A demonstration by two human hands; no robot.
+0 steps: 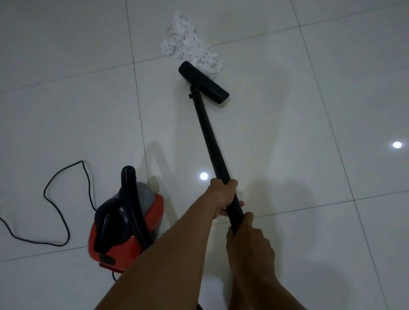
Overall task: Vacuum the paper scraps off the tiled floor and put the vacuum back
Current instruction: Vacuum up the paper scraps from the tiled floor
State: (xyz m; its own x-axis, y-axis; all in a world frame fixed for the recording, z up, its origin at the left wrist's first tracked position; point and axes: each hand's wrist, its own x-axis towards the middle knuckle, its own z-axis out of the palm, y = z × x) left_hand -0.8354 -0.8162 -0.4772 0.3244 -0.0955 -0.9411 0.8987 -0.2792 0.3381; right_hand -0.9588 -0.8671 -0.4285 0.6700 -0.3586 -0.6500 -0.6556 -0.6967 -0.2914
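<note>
Both hands (pixel 221 196) (pixel 251 243) clamp wand (pixel 210 140) | nozzle (pixel 204 82) touching scraps' (pixel 187 42) near edge | bare tiles (pixel 339 82) around

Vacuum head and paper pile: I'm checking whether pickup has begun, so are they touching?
Touching. In the head view the vacuum head has its far edge pressed against the near scraps of the paper pile, with no floor showing between.

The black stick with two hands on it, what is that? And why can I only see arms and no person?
The camera sits on the person's head and looks down, so you see only their arms. Both the left hand and the right hand grip a black tube. At its end is the flat nozzle, touching a pile of white paper scraps on the tiled floor. The red vacuum cleaner stands at the left, with its black cord lying loose.
</note>
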